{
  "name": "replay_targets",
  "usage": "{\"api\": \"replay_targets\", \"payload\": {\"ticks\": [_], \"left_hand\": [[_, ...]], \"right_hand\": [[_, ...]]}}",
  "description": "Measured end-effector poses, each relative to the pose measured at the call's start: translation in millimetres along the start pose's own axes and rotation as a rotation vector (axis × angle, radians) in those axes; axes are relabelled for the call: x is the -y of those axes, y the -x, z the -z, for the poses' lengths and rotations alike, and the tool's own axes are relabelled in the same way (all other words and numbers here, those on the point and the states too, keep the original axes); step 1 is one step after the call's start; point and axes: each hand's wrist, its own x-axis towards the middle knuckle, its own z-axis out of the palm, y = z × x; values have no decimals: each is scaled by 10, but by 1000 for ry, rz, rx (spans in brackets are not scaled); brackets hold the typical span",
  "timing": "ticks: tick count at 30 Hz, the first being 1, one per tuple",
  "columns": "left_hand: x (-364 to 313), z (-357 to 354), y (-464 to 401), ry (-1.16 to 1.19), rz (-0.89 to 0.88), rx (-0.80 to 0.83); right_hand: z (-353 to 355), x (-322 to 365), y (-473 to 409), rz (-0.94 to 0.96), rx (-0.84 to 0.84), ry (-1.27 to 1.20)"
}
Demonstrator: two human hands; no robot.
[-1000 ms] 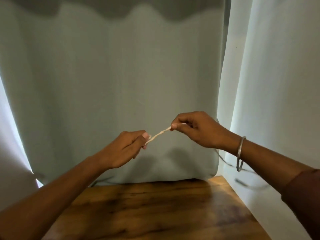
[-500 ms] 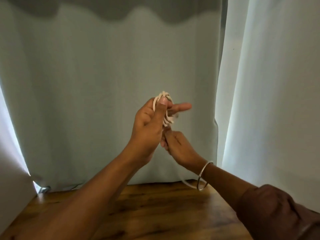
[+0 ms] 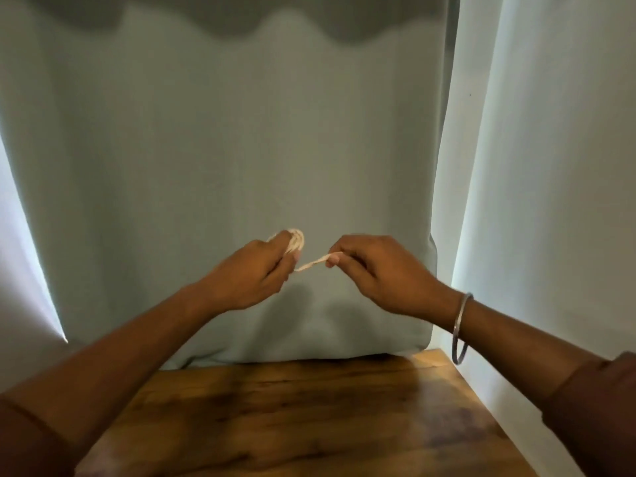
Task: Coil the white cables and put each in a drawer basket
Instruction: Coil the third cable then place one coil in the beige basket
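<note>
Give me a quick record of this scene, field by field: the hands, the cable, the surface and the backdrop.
left hand: closed around a small coil of white cable
right hand: pinching the cable's free end
cable span: short, stretched between both hands
wrist: metal bangle on right
surface: wooden table
backdrop: pale green curtain
drawer basket: not in view

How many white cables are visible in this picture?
1: a thin white cable, coiled in the left hand, its end pinched by the right hand. Others may lie outside the view.
</note>
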Motion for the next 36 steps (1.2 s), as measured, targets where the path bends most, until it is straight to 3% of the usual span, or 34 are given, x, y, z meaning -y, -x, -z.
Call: {"api": "replay_targets", "payload": {"ticks": [3,8,12,15,20,24,27,31,33,36], "left_hand": [[-286,-67,141,410,70,-24],[-888,-30,310,898,109,-44],[-1158,107,314,1185,59,-170],[-1196,183,223,1122,61,-275],[-866,45,-4,815,241,-447],[-615,-194,13,563,218,-372],[-567,-355,82,377,176,-286],[-568,-367,115,401,170,-171],[-552,-303,193,503,167,-34],[-624,-216,337,637,221,174]], "right_hand": [[168,-27,-171,61,-97,83],[277,-116,-257,60,-210,87],[-40,-218,-12,-40,-238,-83],[-339,-128,201,-180,-185,-242],[-686,272,473,-291,97,-424],[-592,396,524,-248,341,-334],[-391,495,487,-164,433,-204],[-168,528,440,46,314,27],[25,458,385,163,201,157],[338,306,233,179,149,219]]}}
